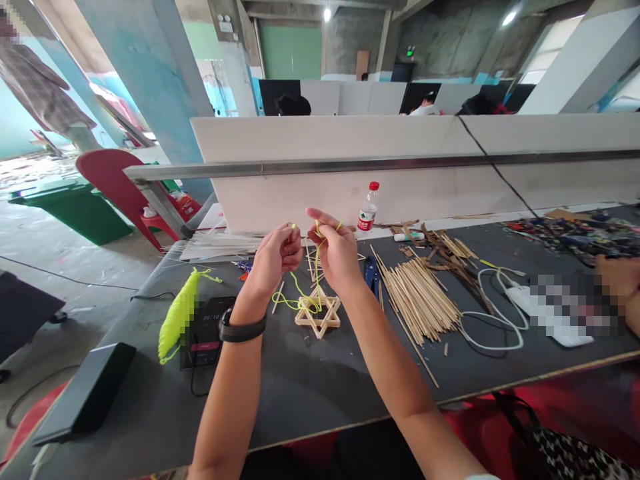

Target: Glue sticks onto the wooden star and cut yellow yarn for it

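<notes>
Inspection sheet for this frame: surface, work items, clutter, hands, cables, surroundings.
Surface: dark table, pale front edge.
Work items: neon yellow string runs from both hands down to a wooden star frame lying on the table.
Clutter: stick pile, string bundle, water bottle, timer, blue pliers.
Hands: left hand and right hand each pinch the string above the star.
Cables: white cable coiled; black cable crosses the partition.
Surroundings: white partition, red chair, people beyond.

A pixelated patch (570, 307) hides what lies by the white cable (493, 313), blurring the table's right end
</notes>
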`<action>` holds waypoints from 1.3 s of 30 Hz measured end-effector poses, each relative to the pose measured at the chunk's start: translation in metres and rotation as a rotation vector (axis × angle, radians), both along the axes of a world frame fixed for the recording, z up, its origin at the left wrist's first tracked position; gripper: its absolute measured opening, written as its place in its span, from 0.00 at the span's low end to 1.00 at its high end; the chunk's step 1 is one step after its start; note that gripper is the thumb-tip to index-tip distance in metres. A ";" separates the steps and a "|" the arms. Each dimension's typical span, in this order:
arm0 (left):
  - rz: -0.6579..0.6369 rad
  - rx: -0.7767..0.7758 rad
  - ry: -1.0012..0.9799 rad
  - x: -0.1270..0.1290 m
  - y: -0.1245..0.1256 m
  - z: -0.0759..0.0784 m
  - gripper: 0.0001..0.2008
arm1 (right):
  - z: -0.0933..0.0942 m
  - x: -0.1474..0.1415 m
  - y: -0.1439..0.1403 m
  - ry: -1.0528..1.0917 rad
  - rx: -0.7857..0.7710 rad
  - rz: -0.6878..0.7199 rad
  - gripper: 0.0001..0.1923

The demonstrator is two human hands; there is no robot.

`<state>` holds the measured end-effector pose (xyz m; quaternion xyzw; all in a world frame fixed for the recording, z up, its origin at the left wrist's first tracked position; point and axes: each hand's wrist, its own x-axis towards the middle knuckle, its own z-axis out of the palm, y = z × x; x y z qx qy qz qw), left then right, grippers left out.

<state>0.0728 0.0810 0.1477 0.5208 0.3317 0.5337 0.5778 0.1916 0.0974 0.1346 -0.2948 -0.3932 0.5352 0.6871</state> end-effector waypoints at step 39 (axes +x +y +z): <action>0.231 0.254 0.038 0.010 0.007 -0.016 0.09 | -0.001 0.006 0.005 -0.048 0.025 -0.026 0.15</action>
